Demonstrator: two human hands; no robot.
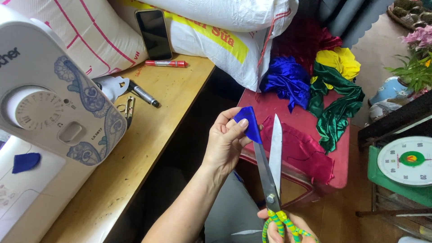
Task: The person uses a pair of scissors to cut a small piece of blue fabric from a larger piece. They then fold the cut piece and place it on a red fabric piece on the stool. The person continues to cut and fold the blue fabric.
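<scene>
Fingertips sit close to the parted blades of the scissors [272, 171]: the left hand [227, 141] pinches the blue fabric scrap [248, 123] at the blade, the right hand [288, 227], seemingly clenched on the handles, could nick skin or miscut.

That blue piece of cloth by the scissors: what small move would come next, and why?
Probably closing the blades. The left hand pinches the small blue cloth piece with its lower edge lying against one blade of the open scissors, while the right hand grips the yellow-green handles. The blades stand apart right at the cloth, so a snip looks likely.
</scene>
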